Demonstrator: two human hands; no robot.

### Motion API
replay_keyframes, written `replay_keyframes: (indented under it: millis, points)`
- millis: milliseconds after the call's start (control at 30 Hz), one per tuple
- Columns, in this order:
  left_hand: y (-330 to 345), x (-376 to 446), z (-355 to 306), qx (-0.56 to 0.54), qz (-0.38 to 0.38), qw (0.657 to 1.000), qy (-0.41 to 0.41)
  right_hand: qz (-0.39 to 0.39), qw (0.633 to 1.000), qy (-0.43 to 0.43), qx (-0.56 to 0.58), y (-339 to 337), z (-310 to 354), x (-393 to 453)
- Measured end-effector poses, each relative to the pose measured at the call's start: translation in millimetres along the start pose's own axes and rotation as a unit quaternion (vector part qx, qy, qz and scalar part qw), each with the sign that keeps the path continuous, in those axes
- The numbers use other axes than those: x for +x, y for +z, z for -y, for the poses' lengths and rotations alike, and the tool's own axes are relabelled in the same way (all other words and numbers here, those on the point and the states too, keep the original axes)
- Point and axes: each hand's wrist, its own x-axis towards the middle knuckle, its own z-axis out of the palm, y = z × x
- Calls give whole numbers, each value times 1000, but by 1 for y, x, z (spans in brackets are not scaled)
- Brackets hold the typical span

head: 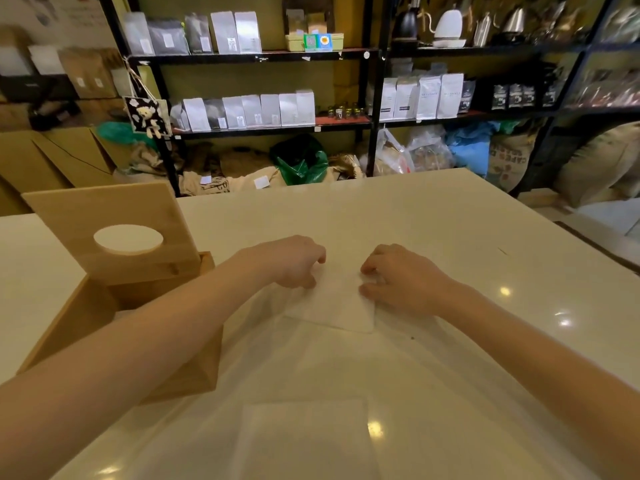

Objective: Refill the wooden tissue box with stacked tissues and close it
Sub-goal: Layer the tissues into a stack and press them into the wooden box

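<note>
Box of light wood [114,327] stands open at far left on the cream surface [450,237], its lid with oval hole [114,233] raised upright. Left hand [294,261], fingers curled, pinches the white tissue stack [339,306] lying flat mid-surface; right hand [398,278] grips its opposite edge likewise.

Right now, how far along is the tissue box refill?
Done: the light wooden tissue box is open, its lid with the oval hole standing upright at the back. In hand: left hand and right hand grip opposite edges of the white tissue stack, on clear plastic wrap on the cream table. Left: load the stack, close the lid. Box contents are hidden.
</note>
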Motion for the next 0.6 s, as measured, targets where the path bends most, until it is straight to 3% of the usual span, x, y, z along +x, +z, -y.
replay_keyframes:
  millis: [333, 600]
  points:
    - [10, 0, -8, 13, -15, 1000, -14, -51, 998, -30, 4, 8, 5, -6]
    - [9, -11, -10, 14, -22, 1000, -8, 4, 992, -1, 123, 1, 8, -6]
